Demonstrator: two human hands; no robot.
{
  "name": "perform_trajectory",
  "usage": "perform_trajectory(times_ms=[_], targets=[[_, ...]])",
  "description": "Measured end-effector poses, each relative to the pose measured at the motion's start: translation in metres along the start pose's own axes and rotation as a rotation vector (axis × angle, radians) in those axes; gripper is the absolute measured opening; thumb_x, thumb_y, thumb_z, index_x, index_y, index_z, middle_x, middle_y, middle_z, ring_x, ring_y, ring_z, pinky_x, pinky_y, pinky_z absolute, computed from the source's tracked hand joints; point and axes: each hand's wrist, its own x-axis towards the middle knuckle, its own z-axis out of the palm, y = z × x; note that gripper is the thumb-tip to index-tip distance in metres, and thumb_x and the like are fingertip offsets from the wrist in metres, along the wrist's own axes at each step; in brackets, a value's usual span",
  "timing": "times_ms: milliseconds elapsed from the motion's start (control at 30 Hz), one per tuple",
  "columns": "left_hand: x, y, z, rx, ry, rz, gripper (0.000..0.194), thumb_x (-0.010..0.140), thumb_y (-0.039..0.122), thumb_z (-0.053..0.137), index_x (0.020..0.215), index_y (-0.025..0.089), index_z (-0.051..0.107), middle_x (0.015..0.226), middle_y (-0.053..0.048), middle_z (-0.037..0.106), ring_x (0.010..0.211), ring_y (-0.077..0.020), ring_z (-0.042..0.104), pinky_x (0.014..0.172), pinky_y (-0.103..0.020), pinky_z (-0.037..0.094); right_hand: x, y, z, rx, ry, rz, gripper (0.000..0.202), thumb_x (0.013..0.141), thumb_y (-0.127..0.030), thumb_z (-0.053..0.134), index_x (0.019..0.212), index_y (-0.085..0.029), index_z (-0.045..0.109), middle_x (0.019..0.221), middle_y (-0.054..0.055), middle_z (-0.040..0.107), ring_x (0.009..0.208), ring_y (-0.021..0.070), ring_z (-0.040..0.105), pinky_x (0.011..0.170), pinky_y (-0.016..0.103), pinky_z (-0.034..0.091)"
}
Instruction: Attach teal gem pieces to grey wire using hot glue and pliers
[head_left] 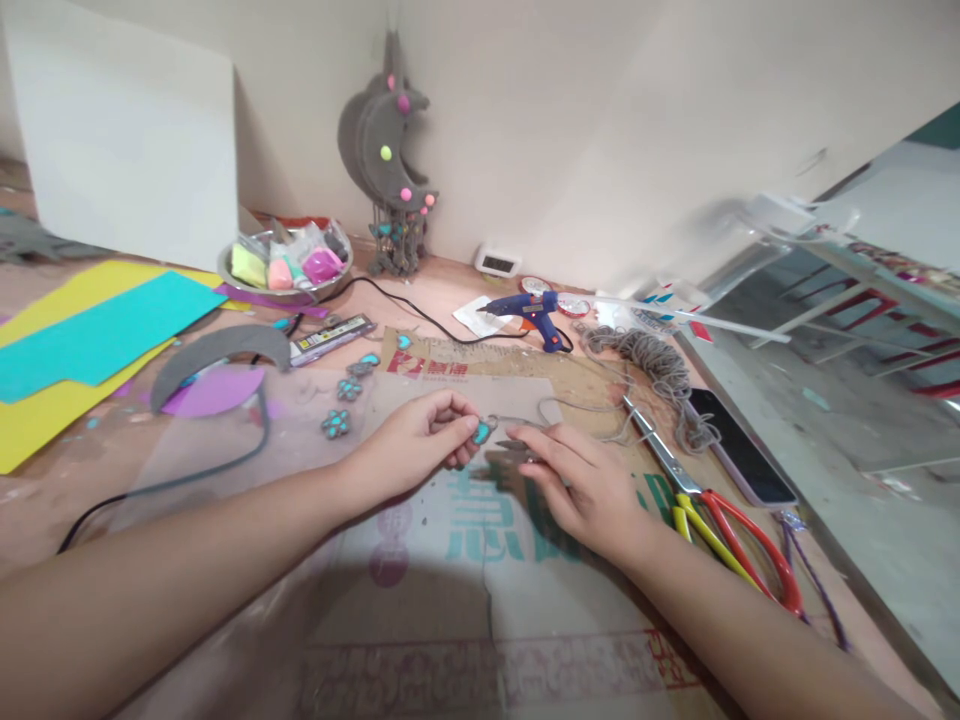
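My left hand [431,430] pinches a small teal heart-shaped piece [482,432] with a grey edge between thumb and fingers. From its top a thin grey cord [514,419] runs right, toward my other hand. My right hand [585,485] is closed around a small dark pointed tool [513,445], whose tip points at the heart; its rear is hidden in the palm. Left of my left hand lie teal and grey flower-shaped pieces [335,424]. Under both hands is a printed cardboard sheet [442,590] with a clear film over it.
Scissors [731,540] with red and yellow handles lie right, beside a phone [742,447] and grey yarn [652,362]. Behind are a blue glue gun [536,308], a metal bowl [281,293] and a grey moon decoration [386,145]. A black cable [94,520] crosses the left side.
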Motion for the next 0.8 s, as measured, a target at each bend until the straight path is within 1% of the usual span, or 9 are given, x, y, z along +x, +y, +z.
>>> perform_trajectory(times_ms=[167, 233, 300, 367, 433, 500, 600, 700, 800], targets=[[0.0039, 0.0016, -0.0029, -0.057, 0.071, 0.002, 0.024, 0.081, 0.037, 0.059, 0.086, 0.015, 0.052, 0.064, 0.003, 0.056, 0.053, -0.0068, 0.052, 0.051, -0.019, 0.041, 0.003, -0.0051, 0.0028, 0.022, -0.164, -0.156, 0.037, 0.09, -0.037, 0.05, 0.12, -0.016, 0.054, 0.075, 0.003, 0.059, 0.065, 0.014, 0.054, 0.056, 0.025, 0.04], [0.005, 0.0032, -0.0036, -0.09, 0.099, -0.013, 0.024, 0.08, 0.037, 0.059, 0.084, 0.015, 0.051, 0.063, 0.003, 0.055, 0.051, -0.0065, 0.05, 0.049, -0.018, 0.039, 0.0036, -0.0052, 0.003, 0.048, -0.156, -0.164, 0.046, 0.086, -0.045, 0.053, 0.121, -0.015, 0.053, 0.074, 0.003, 0.062, 0.066, 0.0145, 0.055, 0.058, 0.025, 0.041], [0.0046, 0.0039, -0.0032, -0.105, 0.095, -0.022, 0.023, 0.08, 0.037, 0.06, 0.082, 0.016, 0.05, 0.062, 0.004, 0.054, 0.05, -0.0065, 0.049, 0.049, -0.018, 0.038, 0.0032, -0.0041, 0.0018, 0.094, -0.106, -0.146, 0.047, 0.084, -0.049, 0.054, 0.117, -0.016, 0.056, 0.078, 0.004, 0.064, 0.069, 0.0151, 0.057, 0.061, 0.027, 0.045], [0.0027, 0.0032, -0.0021, -0.058, 0.064, -0.012, 0.022, 0.079, 0.035, 0.06, 0.083, 0.015, 0.052, 0.064, 0.003, 0.056, 0.052, -0.0071, 0.05, 0.051, -0.019, 0.038, 0.0024, -0.0028, 0.0, 0.15, -0.029, -0.079, 0.035, 0.086, -0.043, 0.054, 0.112, -0.018, 0.058, 0.089, 0.007, 0.065, 0.079, 0.0163, 0.06, 0.069, 0.029, 0.048], [0.0002, 0.0017, -0.001, 0.069, 0.03, 0.022, 0.02, 0.08, 0.034, 0.059, 0.085, 0.015, 0.056, 0.07, 0.001, 0.059, 0.058, -0.0085, 0.051, 0.055, -0.02, 0.039, 0.0019, -0.002, -0.0008, 0.197, 0.043, 0.012, 0.025, 0.089, -0.03, 0.053, 0.111, -0.02, 0.057, 0.102, 0.009, 0.064, 0.094, 0.018, 0.061, 0.08, 0.032, 0.05], [-0.002, 0.0007, -0.0005, 0.217, 0.014, 0.062, 0.018, 0.082, 0.033, 0.056, 0.086, 0.015, 0.059, 0.075, -0.001, 0.061, 0.064, -0.0102, 0.052, 0.059, -0.021, 0.04, 0.0022, -0.0019, 0.0002, 0.225, 0.064, 0.077, 0.03, 0.088, -0.021, 0.052, 0.118, -0.022, 0.053, 0.113, 0.01, 0.062, 0.105, 0.0191, 0.058, 0.089, 0.036, 0.049], [-0.0033, 0.0012, -0.0005, 0.326, -0.019, 0.105, 0.018, 0.083, 0.032, 0.053, 0.086, 0.015, 0.061, 0.078, -0.001, 0.062, 0.067, -0.0117, 0.052, 0.061, -0.022, 0.041, 0.0039, -0.003, 0.004, 0.265, -0.002, 0.062, 0.043, 0.089, -0.013, 0.046, 0.13, -0.024, 0.045, 0.127, 0.009, 0.056, 0.117, 0.0184, 0.052, 0.098, 0.039, 0.045], [-0.0031, 0.0028, -0.0004, 0.326, -0.075, 0.122, 0.017, 0.084, 0.029, 0.052, 0.088, 0.015, 0.061, 0.082, -0.002, 0.064, 0.072, -0.0126, 0.055, 0.066, -0.022, 0.042, 0.0066, -0.0056, 0.0072, 0.349, -0.06, 0.023, 0.048, 0.09, -0.009, 0.041, 0.135, -0.025, 0.039, 0.133, 0.008, 0.052, 0.122, 0.0167, 0.047, 0.101, 0.039, 0.043], [-0.0028, 0.0029, -0.0004, 0.332, -0.092, 0.099, 0.018, 0.084, 0.03, 0.052, 0.088, 0.015, 0.061, 0.082, -0.002, 0.064, 0.073, -0.0131, 0.056, 0.066, -0.022, 0.043, 0.0088, -0.0087, 0.008, 0.406, -0.044, 0.102, 0.044, 0.09, -0.013, 0.045, 0.132, -0.025, 0.043, 0.122, 0.008, 0.059, 0.11, 0.016, 0.056, 0.092, 0.035, 0.049]])
